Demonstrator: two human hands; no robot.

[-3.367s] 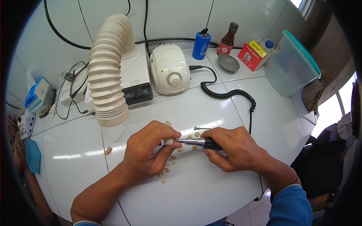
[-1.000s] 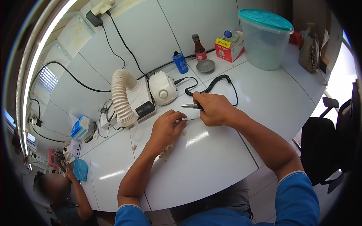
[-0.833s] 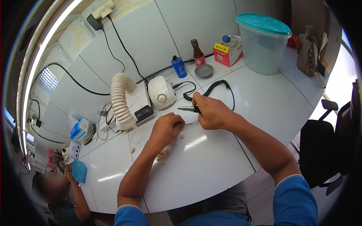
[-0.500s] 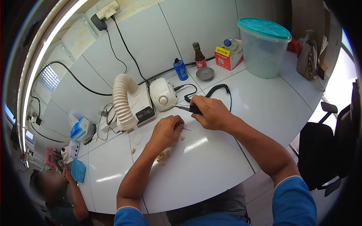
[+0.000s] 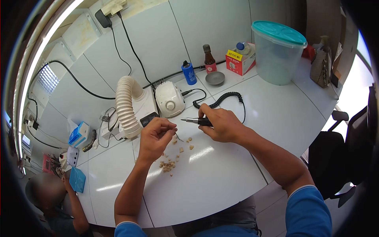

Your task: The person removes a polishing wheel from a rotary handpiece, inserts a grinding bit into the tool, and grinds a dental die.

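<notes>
My right hand (image 5: 223, 124) is wrapped round a rotary handpiece (image 5: 193, 120) with a black grip and a silver nose that points left. A coiled black cord (image 5: 221, 98) lies behind that hand. To its left, my left hand (image 5: 156, 138) is raised above the table with thumb and fingers pinched together. A thin dark pin-like piece (image 5: 180, 138) sticks out below its fingertips; its exact kind is too small to make out. Under and beside my left hand, small tan pieces (image 5: 167, 166) lie in a loose heap, with several scattered nearer the handpiece.
A white control box (image 5: 169, 99) and a dust extractor hose (image 5: 127, 106) stand at the back. Behind are a blue canister (image 5: 189, 73), a sauce bottle (image 5: 209, 59), a grey dish (image 5: 215, 78) and a teal-lidded tub (image 5: 278, 53). Another person (image 5: 47, 193) sits at the left.
My left hand has moved left and lifted, uncovering more of the tan pieces. The thin piece has shifted left with it. The handpiece stays in my right hand, slightly lower.
</notes>
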